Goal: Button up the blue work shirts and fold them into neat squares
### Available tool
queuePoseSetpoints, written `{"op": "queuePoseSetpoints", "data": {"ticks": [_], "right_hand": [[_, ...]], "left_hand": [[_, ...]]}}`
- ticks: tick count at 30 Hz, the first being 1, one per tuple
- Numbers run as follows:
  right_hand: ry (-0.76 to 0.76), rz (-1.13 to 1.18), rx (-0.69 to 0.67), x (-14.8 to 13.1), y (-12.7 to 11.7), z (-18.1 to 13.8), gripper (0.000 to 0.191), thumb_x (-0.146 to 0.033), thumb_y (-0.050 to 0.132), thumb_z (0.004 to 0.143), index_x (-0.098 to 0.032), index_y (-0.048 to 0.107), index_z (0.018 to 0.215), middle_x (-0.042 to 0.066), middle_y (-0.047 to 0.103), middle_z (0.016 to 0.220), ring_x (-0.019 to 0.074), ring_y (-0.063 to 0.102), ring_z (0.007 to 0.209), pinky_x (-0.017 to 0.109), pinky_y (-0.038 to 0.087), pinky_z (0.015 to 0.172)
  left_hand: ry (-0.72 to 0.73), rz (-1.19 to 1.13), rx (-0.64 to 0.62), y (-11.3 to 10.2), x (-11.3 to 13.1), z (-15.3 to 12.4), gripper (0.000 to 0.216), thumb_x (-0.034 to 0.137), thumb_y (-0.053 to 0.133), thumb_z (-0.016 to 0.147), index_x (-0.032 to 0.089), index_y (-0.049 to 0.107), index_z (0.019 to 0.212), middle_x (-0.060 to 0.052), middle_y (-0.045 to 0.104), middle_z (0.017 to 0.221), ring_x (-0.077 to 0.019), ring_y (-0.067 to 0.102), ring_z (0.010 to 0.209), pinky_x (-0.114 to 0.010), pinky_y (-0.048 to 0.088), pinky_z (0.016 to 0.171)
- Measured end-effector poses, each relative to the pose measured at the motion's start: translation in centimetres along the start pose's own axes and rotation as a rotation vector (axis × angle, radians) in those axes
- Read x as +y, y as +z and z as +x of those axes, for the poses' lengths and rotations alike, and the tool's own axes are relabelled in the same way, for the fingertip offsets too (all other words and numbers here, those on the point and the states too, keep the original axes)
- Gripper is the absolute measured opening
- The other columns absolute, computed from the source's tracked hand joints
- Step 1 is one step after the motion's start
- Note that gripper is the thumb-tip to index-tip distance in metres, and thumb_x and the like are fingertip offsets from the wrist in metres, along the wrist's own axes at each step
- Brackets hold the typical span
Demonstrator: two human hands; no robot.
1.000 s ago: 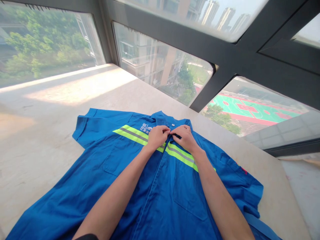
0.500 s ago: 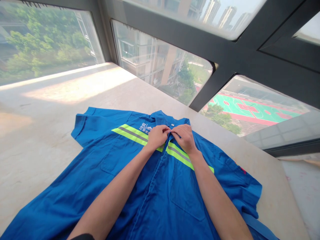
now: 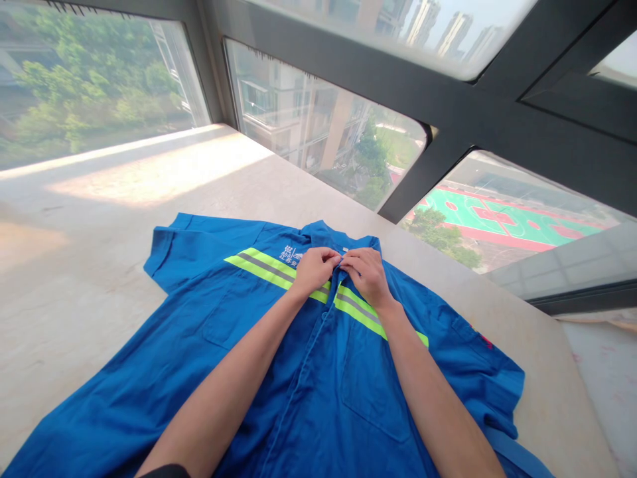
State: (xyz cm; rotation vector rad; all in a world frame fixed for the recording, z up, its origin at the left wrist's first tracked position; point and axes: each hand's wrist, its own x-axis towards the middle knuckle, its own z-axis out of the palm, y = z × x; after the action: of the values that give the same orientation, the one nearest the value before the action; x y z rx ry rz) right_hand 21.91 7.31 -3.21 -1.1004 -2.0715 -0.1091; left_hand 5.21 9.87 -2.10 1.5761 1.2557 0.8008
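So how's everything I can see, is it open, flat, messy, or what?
shirt, spread out front up, a bit wrinkled
collar, sides apart
left hand, pinching the shirt near the collar
right hand, pinching it there too
ledge, partly sunlit
windows, see-through

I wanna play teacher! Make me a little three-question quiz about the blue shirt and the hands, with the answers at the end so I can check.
1. True or false: the two hands are far apart.
2. What colour are the bright outer stripes across the blue shirt? a) red, b) yellow-green, c) purple.
3. Fill the gap: the white print on the chest is closer to the person's ____ hand.

Key: 1. False: the left hand and the right hand are close together at the shirt's front, near the collar. 2. b. 3. left.
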Motion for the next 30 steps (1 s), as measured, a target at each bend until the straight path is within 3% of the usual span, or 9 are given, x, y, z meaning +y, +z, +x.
{"op": "queuePoseSetpoints", "data": {"ticks": [7, 11, 15, 22, 30], "right_hand": [[0.031, 0.001, -0.015, 0.1, 0.1, -0.1, 0.015, -0.030, 0.058, 0.096, -0.023, 0.068, 0.103, 0.007, 0.074, 0.100, 0.0231, 0.066, 0.098, 0.040, 0.043, 0.091], [0.047, -0.026, -0.037, 0.1, 0.1, -0.2, 0.014, -0.031, 0.057, 0.096, -0.024, 0.069, 0.097, 0.005, 0.074, 0.098, 0.0225, 0.065, 0.097, 0.040, 0.041, 0.091], [0.033, -0.078, -0.038, 0.0, 0.1, -0.1, 0.016, -0.030, 0.058, 0.096, -0.025, 0.071, 0.088, 0.004, 0.074, 0.092, 0.0212, 0.065, 0.092, 0.041, 0.037, 0.089], [0.005, -0.086, -0.026, 0.2, 0.3, -0.3, 0.014, -0.030, 0.062, 0.094, -0.026, 0.073, 0.087, 0.001, 0.075, 0.088, 0.0188, 0.065, 0.089, 0.041, 0.032, 0.091], [0.058, -0.050, -0.086, 0.6, 0.2, -0.4, 0.014, -0.031, 0.061, 0.095, -0.028, 0.075, 0.092, 0.002, 0.076, 0.094, 0.0203, 0.065, 0.093, 0.043, 0.032, 0.095]], "left_hand": [[-0.008, -0.085, -0.132, -0.8, 0.1, 0.2, 0.024, 0.021, 0.053, 0.085, 0.014, 0.074, 0.091, 0.001, 0.067, 0.066, -0.0085, 0.056, 0.049, -0.020, 0.046, 0.056], [-0.008, -0.143, -0.199, -1.2, -0.1, 0.1, 0.026, 0.017, 0.056, 0.075, 0.013, 0.074, 0.094, 0.002, 0.065, 0.066, -0.0090, 0.056, 0.054, -0.019, 0.044, 0.055], [0.109, -0.114, -0.254, -1.5, -0.3, 0.1, 0.030, 0.016, 0.065, 0.065, 0.012, 0.074, 0.093, 0.000, 0.068, 0.073, -0.0088, 0.055, 0.060, -0.018, 0.041, 0.056], [0.169, 0.132, -0.159, -1.2, -0.2, 0.0, 0.028, 0.016, 0.058, 0.070, 0.014, 0.078, 0.090, 0.000, 0.068, 0.067, -0.0116, 0.056, 0.061, -0.020, 0.039, 0.056], [0.136, 0.157, -0.163, -1.2, 0.1, -0.2, 0.032, 0.016, 0.056, 0.072, 0.017, 0.079, 0.094, 0.000, 0.070, 0.067, -0.0131, 0.058, 0.062, -0.021, 0.041, 0.058]]}}
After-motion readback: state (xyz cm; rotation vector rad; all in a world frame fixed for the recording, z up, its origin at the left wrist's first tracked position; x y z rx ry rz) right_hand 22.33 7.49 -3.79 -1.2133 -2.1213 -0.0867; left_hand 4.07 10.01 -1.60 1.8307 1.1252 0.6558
